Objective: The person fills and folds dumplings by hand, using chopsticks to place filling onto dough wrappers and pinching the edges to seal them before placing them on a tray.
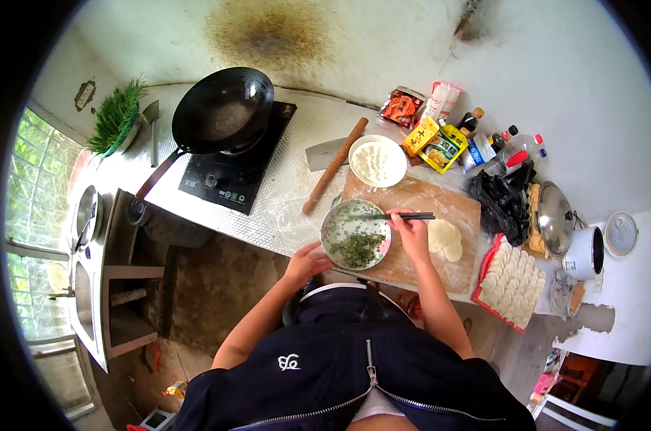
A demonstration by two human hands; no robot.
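From the head view, the left hand [307,262] cups the near rim of a metal bowl of chopped-greens filling [355,235], its grip closed on the edge. The bowl sits on the wooden cutting board [447,208] on the counter [282,194]. The right hand [414,231] pinches dark chopsticks [404,215] over the bowl. Round dumpling wrappers [444,238] lie just beside that hand, a tray of folded dumplings [510,281] farther right.

The person wears a dark navy zip-up jacket [340,373] with a silver metal zipper [370,370] running down its middle. Left of the zipper sits a small white embroidered emblem [289,363]. Above the zipper a white-edged collar curves across. Below the zipper a pale undershirt shows. Both forearms are bare, the sleeves ending above the elbows.
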